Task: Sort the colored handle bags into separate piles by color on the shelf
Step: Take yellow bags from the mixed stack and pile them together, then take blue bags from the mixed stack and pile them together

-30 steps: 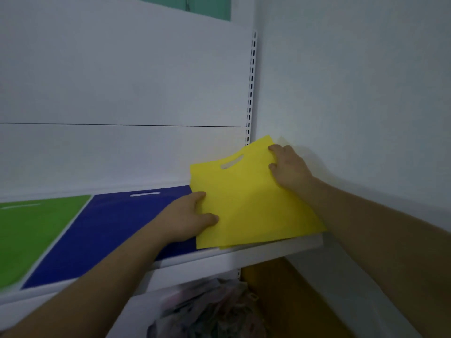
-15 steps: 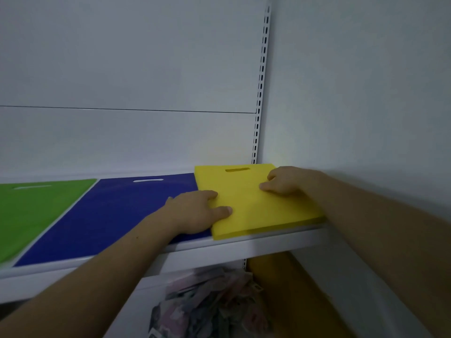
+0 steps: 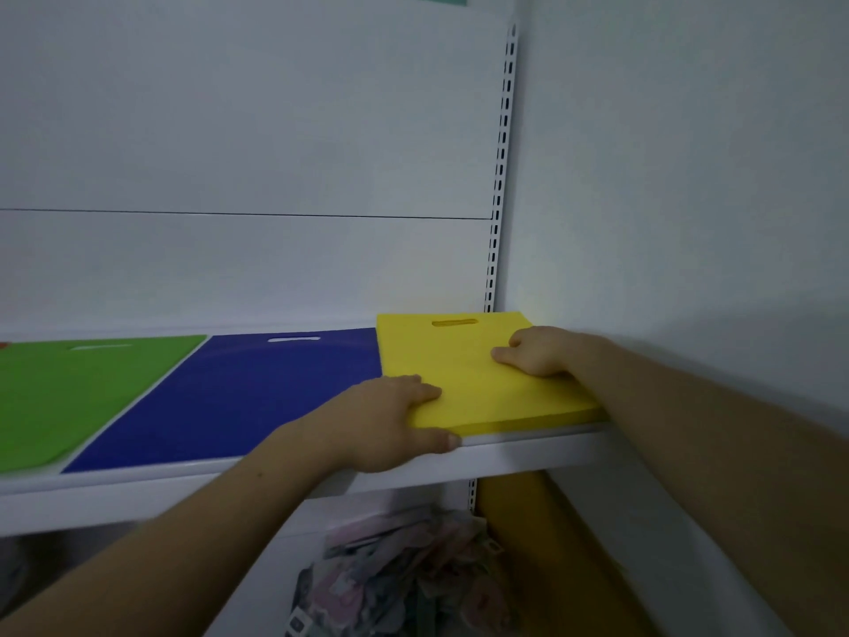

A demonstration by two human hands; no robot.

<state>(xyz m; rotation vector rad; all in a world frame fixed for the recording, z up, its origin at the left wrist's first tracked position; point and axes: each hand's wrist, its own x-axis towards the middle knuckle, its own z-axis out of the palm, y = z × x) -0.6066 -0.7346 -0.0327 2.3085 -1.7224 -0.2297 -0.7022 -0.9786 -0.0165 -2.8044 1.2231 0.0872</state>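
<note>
Because each colour has its own stretch of the shelf (image 3: 528, 448), the yellow pile (image 3: 478, 379) lies flat at the far right end, tucked into the corner where the slotted upright (image 3: 500, 177) meets the side wall (image 3: 689, 200). Its left edge touches the blue bags (image 3: 257, 393), and the green bags (image 3: 78, 388) lie beyond those to the left. All three colours have their handle cut-outs turned toward the back panel, which I judge is meant to keep the stacks uniform. The yellow stack looks squared up, its front edge running just along the lip of the shelf.

Both hands seem placed to settle and align that stack. The left hand (image 3: 390, 425) reaches up from below and takes the front left corner: its fingers lie over the top sheet and its thumb runs along the front edge, so it grips the corner of the pile. The forearm rises steeply from the lower left. The right hand (image 3: 542, 351) sits on top near the wall side, wrist low, fingers bent under, thumb pointing left. It presses down on the top bag, but whether it also pinches anything I cannot tell.

Under the shelf a crumpled patterned bundle (image 3: 404, 577) lies in shadow
</note>
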